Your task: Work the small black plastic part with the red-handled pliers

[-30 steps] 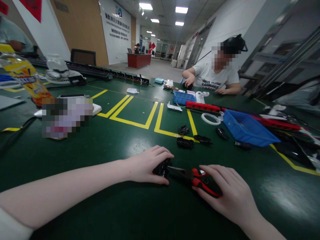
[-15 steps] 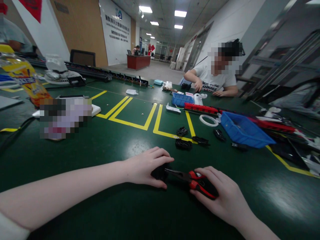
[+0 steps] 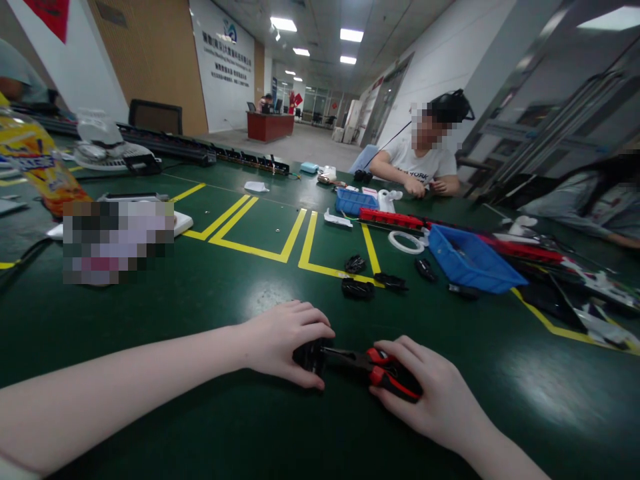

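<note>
My left hand [image 3: 293,340] is closed around a small black plastic part [image 3: 313,357] near the front of the green table. Its fingers and thumb curve over the part's left side and hide some of it. In my right hand [image 3: 425,387] is a pair of needle-nose pliers [image 3: 383,373] with red and black handles. The jaws point left and their tip meets the black part's right side. Whether the jaws grip the part cannot be made out.
Several black parts, one a ribbed piece [image 3: 357,288], lie beyond my hands. Right of them stand a blue bin [image 3: 475,263] and a white ring [image 3: 406,242]. A drink bottle [image 3: 43,167] is at the left. Across the table sits a co-worker [image 3: 423,157].
The whole view has shifted slightly, so most things appear further left. The pliers lie a little flatter, their tip still at the black part. Both hands keep their hold.
</note>
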The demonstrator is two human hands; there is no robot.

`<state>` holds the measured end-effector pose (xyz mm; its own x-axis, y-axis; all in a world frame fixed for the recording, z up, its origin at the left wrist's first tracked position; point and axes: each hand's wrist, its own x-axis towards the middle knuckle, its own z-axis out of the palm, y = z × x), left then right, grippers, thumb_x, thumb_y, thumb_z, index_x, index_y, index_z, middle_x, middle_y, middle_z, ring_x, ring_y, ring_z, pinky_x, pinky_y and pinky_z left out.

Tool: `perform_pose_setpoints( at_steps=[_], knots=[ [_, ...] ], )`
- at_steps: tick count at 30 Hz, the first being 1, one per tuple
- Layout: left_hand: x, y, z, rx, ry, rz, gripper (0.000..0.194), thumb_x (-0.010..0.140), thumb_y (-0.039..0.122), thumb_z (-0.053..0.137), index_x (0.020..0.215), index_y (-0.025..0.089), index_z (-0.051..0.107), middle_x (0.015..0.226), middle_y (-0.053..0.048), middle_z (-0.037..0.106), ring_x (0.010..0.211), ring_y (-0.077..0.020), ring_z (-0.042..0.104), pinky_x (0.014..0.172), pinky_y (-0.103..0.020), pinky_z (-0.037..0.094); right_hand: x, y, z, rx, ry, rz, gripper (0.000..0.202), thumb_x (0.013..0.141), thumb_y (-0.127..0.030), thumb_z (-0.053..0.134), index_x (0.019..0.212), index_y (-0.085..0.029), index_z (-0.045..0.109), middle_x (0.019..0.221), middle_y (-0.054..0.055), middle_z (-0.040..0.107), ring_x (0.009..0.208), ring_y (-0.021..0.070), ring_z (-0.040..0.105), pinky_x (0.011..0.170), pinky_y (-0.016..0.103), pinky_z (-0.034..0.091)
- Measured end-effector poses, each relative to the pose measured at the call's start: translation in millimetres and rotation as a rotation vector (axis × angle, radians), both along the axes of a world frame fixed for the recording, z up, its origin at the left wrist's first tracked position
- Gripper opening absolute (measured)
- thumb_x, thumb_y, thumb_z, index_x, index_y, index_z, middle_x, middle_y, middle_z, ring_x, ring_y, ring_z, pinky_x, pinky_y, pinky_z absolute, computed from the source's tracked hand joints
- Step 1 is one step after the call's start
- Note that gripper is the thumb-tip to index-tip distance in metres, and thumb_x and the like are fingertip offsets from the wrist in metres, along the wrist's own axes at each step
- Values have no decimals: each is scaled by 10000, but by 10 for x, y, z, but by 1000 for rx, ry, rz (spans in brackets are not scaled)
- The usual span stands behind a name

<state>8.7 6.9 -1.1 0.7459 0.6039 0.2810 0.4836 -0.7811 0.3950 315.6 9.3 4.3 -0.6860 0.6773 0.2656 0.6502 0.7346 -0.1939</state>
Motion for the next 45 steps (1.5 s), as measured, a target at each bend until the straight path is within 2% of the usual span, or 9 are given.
perform_pose_setpoints(
  at_steps=[9, 15, 23, 26, 32, 35, 41, 45],
  knots=[
    [1, -1, 33, 8, 55, 12, 632, 816, 582, 723, 1286, 184, 578, 1281, -109, 625, 1143, -295, 601, 940, -422, 496, 56, 27, -36, 66, -22, 20, 409, 829, -453, 659, 1179, -247, 612, 1006, 77, 691, 802, 200, 678, 666, 316, 565],
    [-1, 11, 24, 8, 52, -3, 641, 823, 585, 716, 1295, 176, 570, 1284, -118, 615, 1132, -291, 596, 932, -421, 491, 21, 40, 31, 111, -31, 28, 407, 814, -446, 680, 1153, -225, 638, 991, 78, 708, 800, 200, 686, 670, 313, 574],
    [7, 2, 35, 8, 50, 5, 625, 814, 575, 730, 1276, 181, 582, 1287, -109, 616, 1142, -296, 596, 940, -419, 490, 66, 80, -37, 177, -7, 14, 514, 822, -445, 687, 1279, -247, 563, 1100, 78, 688, 950, 226, 661, 758, 364, 574],
    [6, 1, 44, 4, 63, 1, 634, 826, 577, 717, 1298, 182, 568, 1305, -114, 608, 1152, -297, 588, 946, -423, 487, 97, 100, -14, 226, -14, 34, 524, 823, -450, 688, 1286, -238, 569, 1101, 86, 692, 982, 244, 653, 797, 394, 563],
    [-7, 9, 44, -6, 63, -2, 633, 837, 586, 703, 1314, 193, 562, 1307, -111, 600, 1157, -295, 584, 946, -416, 487, 202, 154, 45, 299, -34, 94, 542, 818, -441, 701, 1297, -218, 579, 1113, 106, 689, 984, 248, 658, 795, 383, 566],
    [-12, 13, 47, 6, 80, -12, 585, 852, 588, 687, 1284, 207, 590, 1317, -114, 584, 1166, -302, 577, 941, -414, 486, 214, 159, 22, 268, -39, 84, 548, 822, -437, 696, 1313, -230, 566, 1138, 112, 682, 1003, 255, 658, 797, 392, 570],
    [-17, 12, 73, -8, 94, -16, 534, 869, 580, 674, 1253, 215, 614, 1329, -117, 566, 1172, -312, 560, 947, -437, 481, 155, 132, 40, 105, -65, 97, 508, 813, -427, 699, 1277, -248, 593, 1153, 103, 695, 1019, 257, 671, 823, 396, 579],
    [-17, 14, 79, -7, 103, -15, 528, 869, 580, 674, 1247, 215, 617, 1319, -117, 566, 1162, -305, 560, 942, -425, 479, 129, 127, 66, 86, -72, 109, 486, 843, -431, 670, 1274, -227, 581, 1161, 114, 692, 1023, 255, 671, 821, 391, 583]
  ],
)
